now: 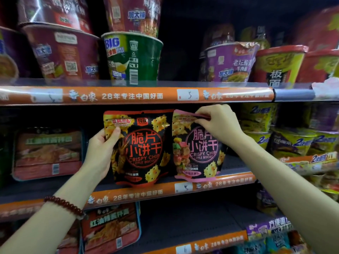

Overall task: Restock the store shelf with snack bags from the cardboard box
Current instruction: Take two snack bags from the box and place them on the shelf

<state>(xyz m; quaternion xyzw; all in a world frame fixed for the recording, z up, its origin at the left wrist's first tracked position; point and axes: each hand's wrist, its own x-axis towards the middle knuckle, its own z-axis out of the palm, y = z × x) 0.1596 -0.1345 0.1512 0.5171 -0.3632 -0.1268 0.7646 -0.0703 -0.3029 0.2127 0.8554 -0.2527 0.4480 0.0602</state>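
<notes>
Glossy plastic-film snack bags, shiny film-wrapped noodle cups, and a beaded bracelet of polished look.

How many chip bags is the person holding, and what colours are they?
Red-trimmed bag, in the left hand: 1
Pink-trimmed bag, pinched at its top by the right hand: 1
Total: 2

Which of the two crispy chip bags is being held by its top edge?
The pink-trimmed bag, on the right: the right hand pinches its top seal. The left hand grips the red-trimmed bag by its side.
</notes>
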